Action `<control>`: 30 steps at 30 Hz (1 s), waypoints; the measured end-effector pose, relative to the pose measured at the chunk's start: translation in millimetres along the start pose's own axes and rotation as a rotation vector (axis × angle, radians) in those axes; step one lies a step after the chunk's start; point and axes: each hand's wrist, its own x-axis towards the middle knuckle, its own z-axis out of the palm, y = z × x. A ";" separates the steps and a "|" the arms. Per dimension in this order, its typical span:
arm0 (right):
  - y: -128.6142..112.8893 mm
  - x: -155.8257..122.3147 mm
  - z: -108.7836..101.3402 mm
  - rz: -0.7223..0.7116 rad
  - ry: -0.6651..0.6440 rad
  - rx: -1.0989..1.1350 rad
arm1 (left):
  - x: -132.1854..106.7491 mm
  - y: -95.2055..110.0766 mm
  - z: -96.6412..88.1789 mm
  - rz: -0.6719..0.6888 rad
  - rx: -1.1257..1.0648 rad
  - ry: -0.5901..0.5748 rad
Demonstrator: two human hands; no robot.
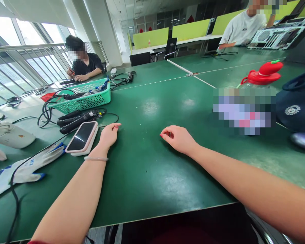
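Observation:
My left hand [108,136] rests on the green table [142,176], a finger stretched out to the right and holding nothing. A pale bangle [96,158] circles that wrist. Just left of this hand lies a phone in a pink case [82,136], stacked on a white flat item. My right hand [178,138] rests on the table farther right, its fingers curled in and the fingertips close to the thumb. Nothing shows between them. Bare tabletop separates the two hands.
To the left are a green basket [85,96] of cables and tools, black handheld devices [78,122] and white-blue gloves [33,166]. A red-lidded bottle [260,77], dark blue bag [295,105] and mouse [303,140] stand right. Two people [87,66] sit across.

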 end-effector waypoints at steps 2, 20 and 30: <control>0.2 0.5 3.6 -0.042 -0.030 0.006 | -6.9 13.4 8.9 0.052 -0.055 -0.055; -1.2 2.4 9.5 -0.241 -0.247 -0.092 | -53.8 75.4 38.5 0.269 -0.547 -0.420; -1.7 -0.6 1.3 -0.257 -0.286 -0.026 | -53.1 73.6 36.9 0.321 -0.376 -0.292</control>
